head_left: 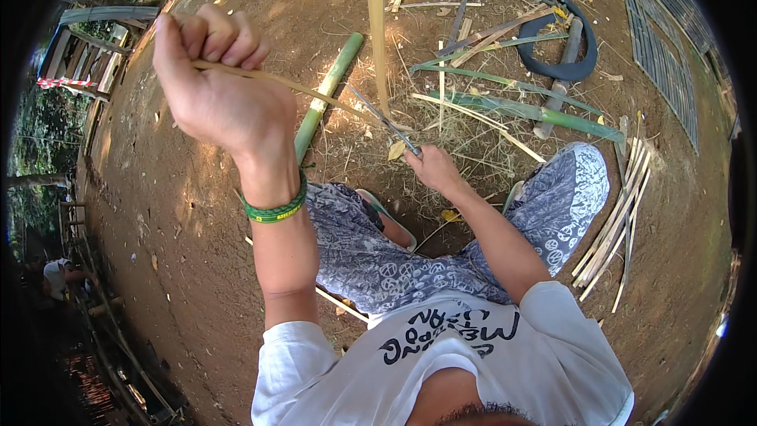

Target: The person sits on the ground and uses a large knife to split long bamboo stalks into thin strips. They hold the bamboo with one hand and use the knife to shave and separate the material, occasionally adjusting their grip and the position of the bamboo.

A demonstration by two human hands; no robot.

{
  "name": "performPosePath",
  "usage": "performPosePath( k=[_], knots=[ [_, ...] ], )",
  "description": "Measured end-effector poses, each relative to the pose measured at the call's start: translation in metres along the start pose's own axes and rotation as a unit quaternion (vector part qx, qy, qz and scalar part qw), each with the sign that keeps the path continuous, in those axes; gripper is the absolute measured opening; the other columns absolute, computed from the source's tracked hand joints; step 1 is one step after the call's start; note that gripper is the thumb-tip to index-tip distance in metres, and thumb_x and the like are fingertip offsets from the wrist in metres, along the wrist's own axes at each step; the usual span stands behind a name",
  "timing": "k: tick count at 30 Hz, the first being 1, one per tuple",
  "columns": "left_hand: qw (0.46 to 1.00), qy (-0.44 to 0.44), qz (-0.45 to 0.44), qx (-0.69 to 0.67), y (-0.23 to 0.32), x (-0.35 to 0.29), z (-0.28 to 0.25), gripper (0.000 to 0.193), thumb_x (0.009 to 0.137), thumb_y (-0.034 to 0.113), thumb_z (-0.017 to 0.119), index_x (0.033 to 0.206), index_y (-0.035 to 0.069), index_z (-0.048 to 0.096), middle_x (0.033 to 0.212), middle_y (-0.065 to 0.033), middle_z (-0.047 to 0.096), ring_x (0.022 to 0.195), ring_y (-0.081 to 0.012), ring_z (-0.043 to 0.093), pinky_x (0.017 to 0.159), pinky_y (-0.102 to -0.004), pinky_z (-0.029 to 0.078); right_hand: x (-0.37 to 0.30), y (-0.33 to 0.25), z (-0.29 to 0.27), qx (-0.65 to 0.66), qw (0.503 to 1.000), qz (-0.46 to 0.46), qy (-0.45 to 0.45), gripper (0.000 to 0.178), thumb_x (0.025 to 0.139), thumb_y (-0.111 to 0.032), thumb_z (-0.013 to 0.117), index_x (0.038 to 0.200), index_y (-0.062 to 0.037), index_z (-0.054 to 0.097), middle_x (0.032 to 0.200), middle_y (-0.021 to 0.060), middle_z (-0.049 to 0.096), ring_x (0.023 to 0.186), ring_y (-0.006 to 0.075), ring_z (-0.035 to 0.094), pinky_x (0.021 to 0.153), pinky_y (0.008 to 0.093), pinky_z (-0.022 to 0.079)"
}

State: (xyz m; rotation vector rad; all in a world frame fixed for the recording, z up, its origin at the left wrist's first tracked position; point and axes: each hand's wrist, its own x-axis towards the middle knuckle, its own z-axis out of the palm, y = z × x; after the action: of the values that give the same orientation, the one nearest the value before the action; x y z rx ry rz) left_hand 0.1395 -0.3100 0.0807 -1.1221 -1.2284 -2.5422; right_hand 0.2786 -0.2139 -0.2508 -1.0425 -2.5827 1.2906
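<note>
The thin strip (296, 86) is yellow-brown and slightly bent; held at its left end, it slopes down rightward to the knife (384, 117). The knife has a narrow grey blade, pointing up and left. A wider strip (376, 24), paler, comes down from the upper edge to the blade. Whether both strips join, I cannot tell.

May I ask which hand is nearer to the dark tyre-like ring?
Right: the right hand is below and left of the ring in view; the left hand is much farther left.
</note>
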Motion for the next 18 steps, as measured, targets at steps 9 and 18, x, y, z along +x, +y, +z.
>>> performPosePath(
  k=[9, 18],
  knots=[
    [0.996, -0.027, -0.019, -0.078, 0.009, -0.02, -0.022, 0.039, 0.104, 0.032, 0.04, 0.069, 0.017, 0.028, 0.063, 0.0019, 0.026, 0.054, -0.0094, 0.022, 0.047, -0.0253, 0.016, -0.039, -0.068, -0.033, 0.098, 0.995, 0.001, -0.004, 0.048, 0.095, -0.039, 0.061, 0.083, 0.0073, 0.064, 0.069, 0.026, 0.065, 0.07, 0.0445, 0.068, 0.069, 0.0519, 0.052],
    [0.998, -0.025, -0.03, -0.058, 0.013, -0.026, -0.03, 0.037, 0.097, 0.027, 0.052, 0.068, 0.016, 0.033, 0.065, 0.002, 0.027, 0.058, -0.0111, 0.024, 0.052, -0.0264, 0.019, 0.001, 0.004, 0.04, 0.047, 0.999, -0.005, 0.007, 0.044, 0.094, -0.041, 0.062, 0.088, 0.0031, 0.066, 0.078, 0.0264, 0.069, 0.077, 0.0452, 0.068, 0.072, 0.0535, 0.054]
  ],
)
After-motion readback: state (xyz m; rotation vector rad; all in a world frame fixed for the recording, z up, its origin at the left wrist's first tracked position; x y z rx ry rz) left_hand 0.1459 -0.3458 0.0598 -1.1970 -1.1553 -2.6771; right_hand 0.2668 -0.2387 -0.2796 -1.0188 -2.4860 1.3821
